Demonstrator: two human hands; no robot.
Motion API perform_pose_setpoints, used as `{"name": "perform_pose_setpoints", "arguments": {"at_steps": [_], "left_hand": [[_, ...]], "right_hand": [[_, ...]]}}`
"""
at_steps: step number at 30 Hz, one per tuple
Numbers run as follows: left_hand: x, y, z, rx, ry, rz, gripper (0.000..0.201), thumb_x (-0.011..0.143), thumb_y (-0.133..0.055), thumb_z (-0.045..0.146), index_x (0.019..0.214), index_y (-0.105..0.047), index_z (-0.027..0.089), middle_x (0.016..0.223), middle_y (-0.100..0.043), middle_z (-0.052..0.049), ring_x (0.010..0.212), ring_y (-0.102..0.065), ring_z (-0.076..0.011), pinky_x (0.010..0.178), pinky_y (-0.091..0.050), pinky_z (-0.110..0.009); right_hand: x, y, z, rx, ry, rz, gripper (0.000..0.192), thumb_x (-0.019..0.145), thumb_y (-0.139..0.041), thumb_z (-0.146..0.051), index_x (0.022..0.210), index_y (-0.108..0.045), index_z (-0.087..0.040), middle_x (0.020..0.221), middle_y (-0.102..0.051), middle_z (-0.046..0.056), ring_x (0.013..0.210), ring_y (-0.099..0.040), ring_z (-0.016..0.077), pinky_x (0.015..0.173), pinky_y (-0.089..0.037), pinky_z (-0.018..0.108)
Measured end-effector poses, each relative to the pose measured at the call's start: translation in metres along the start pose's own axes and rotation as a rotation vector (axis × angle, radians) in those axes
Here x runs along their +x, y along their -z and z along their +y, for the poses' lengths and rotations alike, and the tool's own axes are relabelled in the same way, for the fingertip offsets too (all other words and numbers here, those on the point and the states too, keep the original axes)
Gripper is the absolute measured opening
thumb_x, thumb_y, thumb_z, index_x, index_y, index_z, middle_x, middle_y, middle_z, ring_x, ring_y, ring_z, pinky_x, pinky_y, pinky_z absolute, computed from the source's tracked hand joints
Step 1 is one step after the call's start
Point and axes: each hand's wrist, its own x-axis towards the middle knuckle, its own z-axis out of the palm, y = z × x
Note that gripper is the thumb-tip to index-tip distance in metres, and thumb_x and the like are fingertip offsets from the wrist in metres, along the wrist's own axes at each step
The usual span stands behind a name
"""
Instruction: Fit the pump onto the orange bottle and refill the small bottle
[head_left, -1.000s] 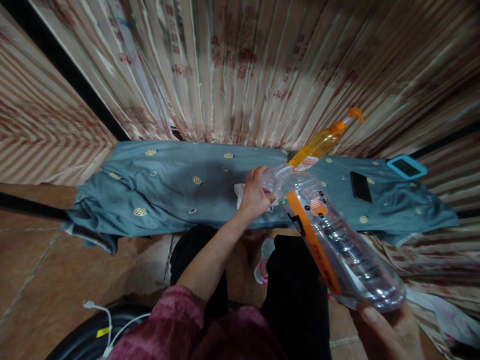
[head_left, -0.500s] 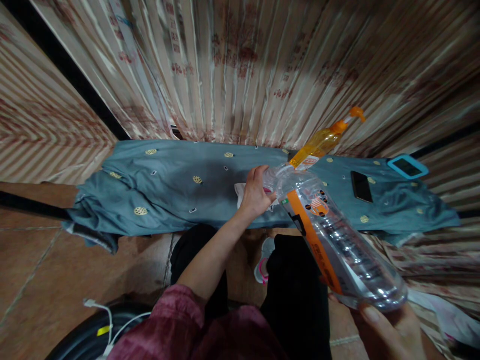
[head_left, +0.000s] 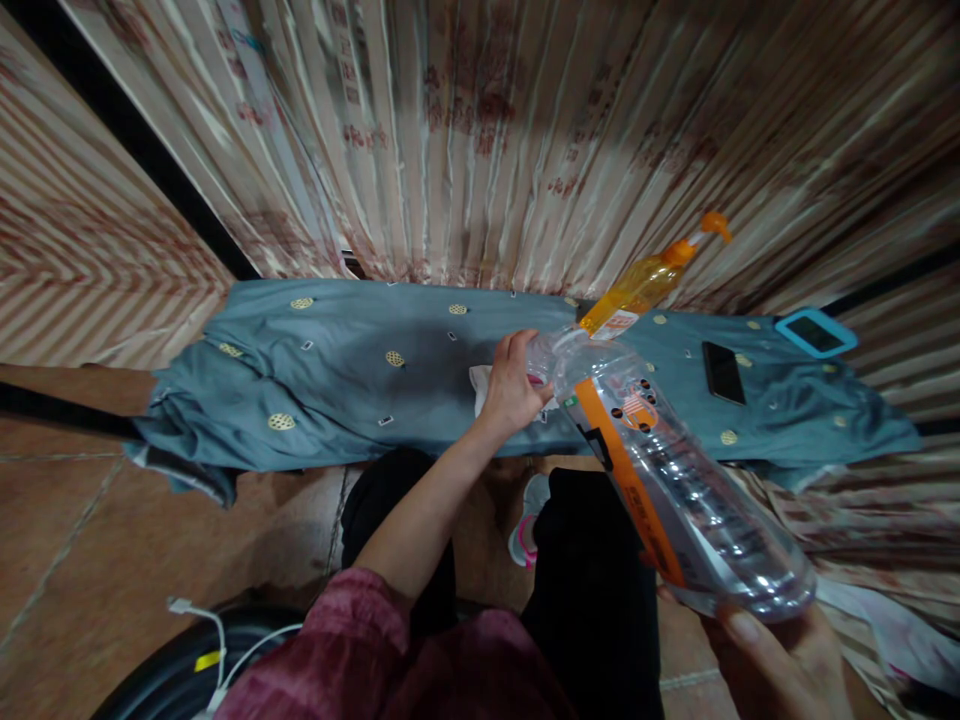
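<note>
Two hands hold one big clear bottle (head_left: 675, 480). It is see-through plastic with an orange stripe down its side, and it tips with its neck down over the surface (head_left: 337, 400), which has a blue-grey cloth (head_left: 330, 350) on it. The right hand (head_left: 780, 660) cups its round bottom, fingers curled. The left hand (head_left: 512, 385) is closed at the neck, by a white rag (head_left: 480, 385). An orange spray bottle (head_left: 645, 280) stands just behind, and a black phone (head_left: 722, 372) lies farther right.

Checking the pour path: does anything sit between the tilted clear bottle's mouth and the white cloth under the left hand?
Nothing visible does. The clear plastic bottle, held at its base by the right hand, has its neck right against the left hand, which presses the white cloth. The mouth itself is hidden behind that hand.
</note>
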Motion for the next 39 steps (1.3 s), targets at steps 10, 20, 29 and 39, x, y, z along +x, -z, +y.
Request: {"name": "perform_pose_setpoints", "arguments": {"at_steps": [10,20,29,39], "left_hand": [[0.0,0.0003,0.0012,0.004,0.009,-0.001,0.053,0.078,-0.069,0.033,0.122,-0.043,0.019,0.123,-0.054,-0.013,0.117,-0.053,-0.0277,0.102,-0.046,-0.047],[-0.0001,0.0005,0.0021,0.011,0.02,-0.002,0.053,0.078,-0.069,0.033,0.122,-0.043,0.02,0.122,-0.054,-0.011,0.117,-0.053,-0.0266,0.103,-0.046,-0.046],[0.0004,0.0004,0.0021,0.014,0.03,-0.006,0.052,0.078,-0.07,0.03,0.122,-0.043,0.022,0.123,-0.054,-0.01,0.117,-0.053,-0.0264,0.103,-0.045,-0.047],[0.0005,0.0016,0.0033,-0.001,0.036,-0.01,0.052,0.078,-0.07,0.031,0.122,-0.044,0.022,0.122,-0.054,-0.01,0.117,-0.053,-0.027,0.102,-0.046,-0.047]], "right_hand": [[-0.0009,-0.0004,0.0007,0.036,0.005,0.019,0.062,0.068,-0.08,-0.031,0.127,-0.061,-0.023,0.12,-0.067,0.011,0.089,-0.069,0.0248,0.073,-0.058,0.036],[-0.0009,0.0018,0.001,0.001,0.003,-0.017,0.064,0.071,-0.078,-0.033,0.132,-0.058,-0.023,0.122,-0.067,0.013,0.094,-0.069,0.03,0.078,-0.058,0.044],[0.0008,-0.0028,-0.0008,0.032,0.003,-0.026,0.064,0.068,-0.079,-0.031,0.129,-0.06,-0.023,0.119,-0.068,0.012,0.087,-0.07,0.025,0.074,-0.059,0.037],[0.0019,0.0014,0.0002,0.007,0.007,-0.023,0.061,0.069,-0.078,-0.033,0.127,-0.061,-0.022,0.124,-0.065,0.013,0.093,-0.07,0.0274,0.074,-0.06,0.039]]}}
